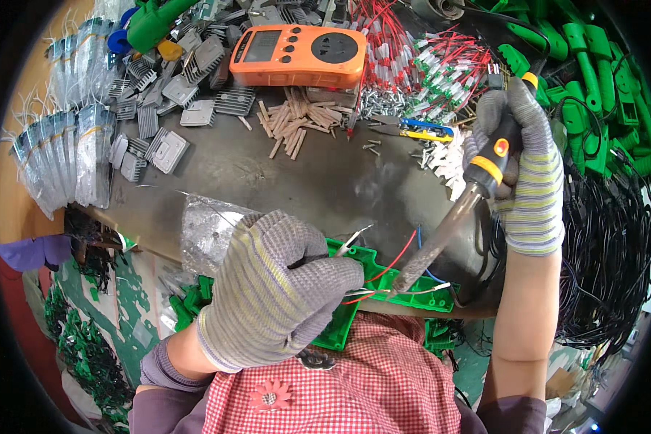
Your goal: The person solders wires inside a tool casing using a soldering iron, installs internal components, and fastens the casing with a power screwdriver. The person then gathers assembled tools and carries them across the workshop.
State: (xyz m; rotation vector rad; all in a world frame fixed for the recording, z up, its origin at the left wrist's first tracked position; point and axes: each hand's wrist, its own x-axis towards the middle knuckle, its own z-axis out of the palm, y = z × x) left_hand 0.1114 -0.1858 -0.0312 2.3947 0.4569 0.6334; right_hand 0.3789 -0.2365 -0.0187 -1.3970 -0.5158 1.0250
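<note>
My gloved right hand [524,159] is wrapped round the black and yellow handle of a soldering iron [441,235]. The iron slants down to the left, its tip beside the red and white wires over a green plastic housing [412,293]. With thumb and fingers pressed together, my gloved left hand [282,278] pinches a white wire [356,292] at the housing; its fingers hide the exact grip. Red wire [398,262] and blue wire [421,242] rise from the housing. Under my left hand, another part of the green housing [333,333] hangs over the table edge.
An orange meter [300,56] stands at the back among finned grey metal pieces [168,150], beige sticks [296,119] and red-wired lights [448,69]. Cutters [419,129] lie before my right hand. Green casings [593,65] and black cables [600,253] crowd the right; bagged strips [65,155] lie left.
</note>
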